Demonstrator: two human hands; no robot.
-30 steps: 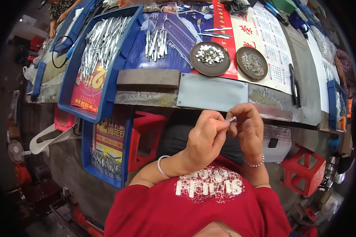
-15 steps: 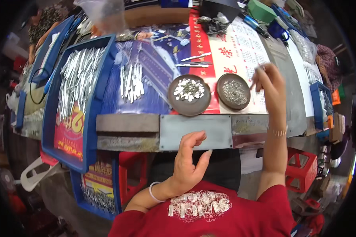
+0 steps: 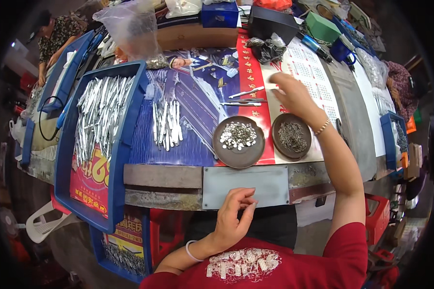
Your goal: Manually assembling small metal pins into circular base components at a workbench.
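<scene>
Metal pins in brown dish [image 3: 291, 136], centre right, risk spilling under outstretched right hand [image 3: 290, 94], fingers loose, empty; left hand [image 3: 232, 217] half-curled, holding nothing visible.

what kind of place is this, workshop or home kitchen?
Most likely a small assembly workshop. A blue tray holds heaps of silvery metal strips, two round dishes hold small metal parts, and the right hand reaches across a cluttered workbench.
</scene>
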